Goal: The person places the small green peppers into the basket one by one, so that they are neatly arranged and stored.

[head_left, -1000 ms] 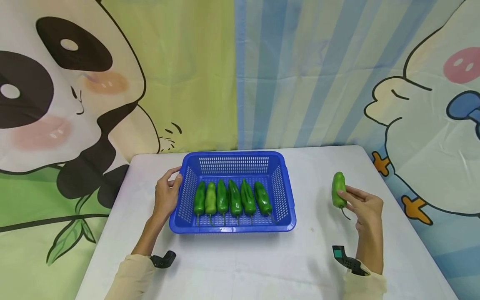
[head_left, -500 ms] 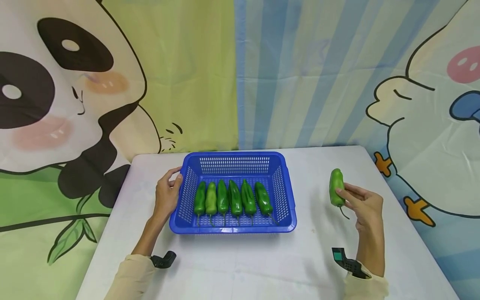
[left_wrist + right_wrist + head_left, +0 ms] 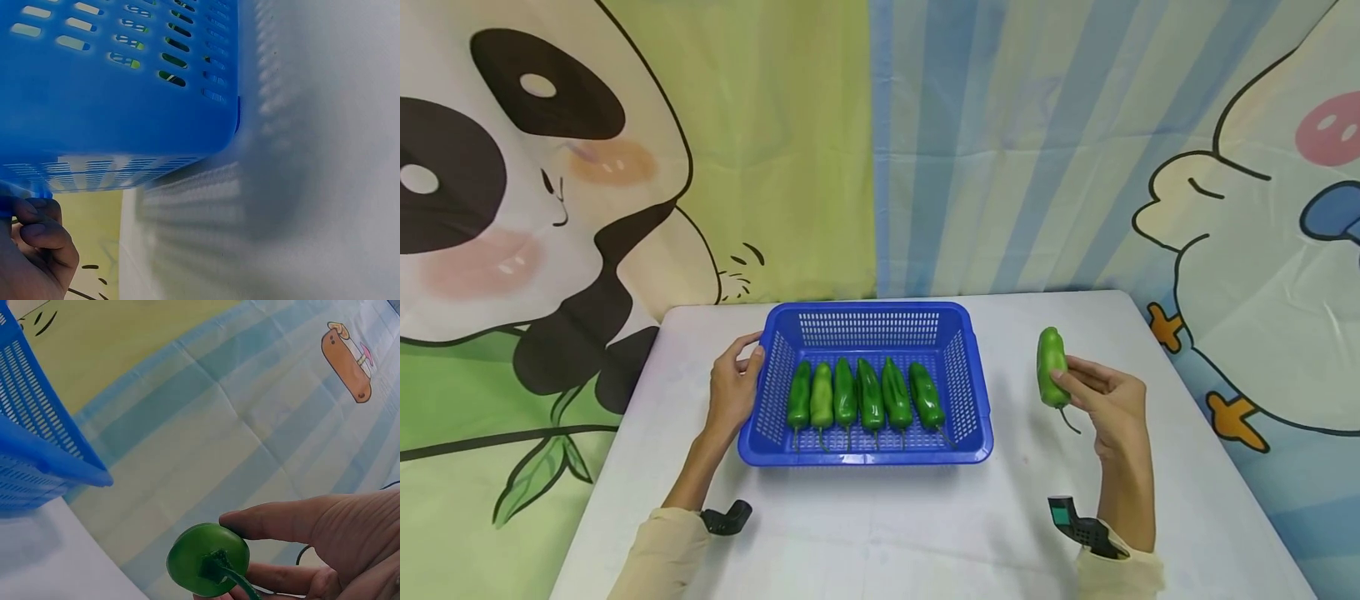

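Note:
A blue plastic basket with slotted walls stands on the white table, and several green peppers lie in it side by side, stems toward the person. My left hand grips the basket's left rim with curled fingers; the left wrist view shows those fingers at the rim's edge. To the right of the basket, my right hand pinches another green pepper between thumb and fingers, above the table. That pepper is nearly upright, stem down. In the right wrist view its stem end faces the camera.
The white table extends around the basket. A printed curtain with a panda and other cartoon figures hangs behind and beside it. Black wrist cameras sit on both forearms.
My right hand has moved left toward the basket and slightly up, carrying the pepper. The left hand, the basket and the peppers in it have stayed in place.

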`<state>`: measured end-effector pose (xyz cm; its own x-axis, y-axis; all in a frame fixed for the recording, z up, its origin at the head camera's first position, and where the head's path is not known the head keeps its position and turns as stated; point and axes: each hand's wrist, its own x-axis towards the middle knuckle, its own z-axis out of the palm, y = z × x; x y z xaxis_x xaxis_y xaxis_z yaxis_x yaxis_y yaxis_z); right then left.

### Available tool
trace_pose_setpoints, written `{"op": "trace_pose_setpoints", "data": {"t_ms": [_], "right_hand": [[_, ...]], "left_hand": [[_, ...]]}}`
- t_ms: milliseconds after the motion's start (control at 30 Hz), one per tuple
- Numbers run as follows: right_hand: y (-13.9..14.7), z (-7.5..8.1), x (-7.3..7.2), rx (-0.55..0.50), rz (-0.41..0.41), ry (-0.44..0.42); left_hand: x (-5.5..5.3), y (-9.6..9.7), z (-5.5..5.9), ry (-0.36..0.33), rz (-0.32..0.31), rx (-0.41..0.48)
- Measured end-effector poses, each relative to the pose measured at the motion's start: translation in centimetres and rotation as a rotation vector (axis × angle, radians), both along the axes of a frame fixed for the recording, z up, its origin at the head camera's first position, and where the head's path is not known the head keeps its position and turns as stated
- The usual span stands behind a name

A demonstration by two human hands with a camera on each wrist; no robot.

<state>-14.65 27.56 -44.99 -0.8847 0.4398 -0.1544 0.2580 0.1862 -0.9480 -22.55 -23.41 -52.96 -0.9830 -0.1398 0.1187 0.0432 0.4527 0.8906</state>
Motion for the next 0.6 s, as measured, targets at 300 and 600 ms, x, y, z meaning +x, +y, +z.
{"op": "trace_pose_setpoints", "data": {"t_ms": [300, 600], "right_hand": [[-1.0, 0.3, 0.3, 0.009, 0.034, 0.045], [-4.9, 2.0, -0.3, 0.081, 0.160, 0.086]], "left_hand": [[0.0, 0.1, 0.0, -0.001, 0.003, 0.007], [0.0, 0.1, 0.0, 0.014, 0.002, 0.008]]}}
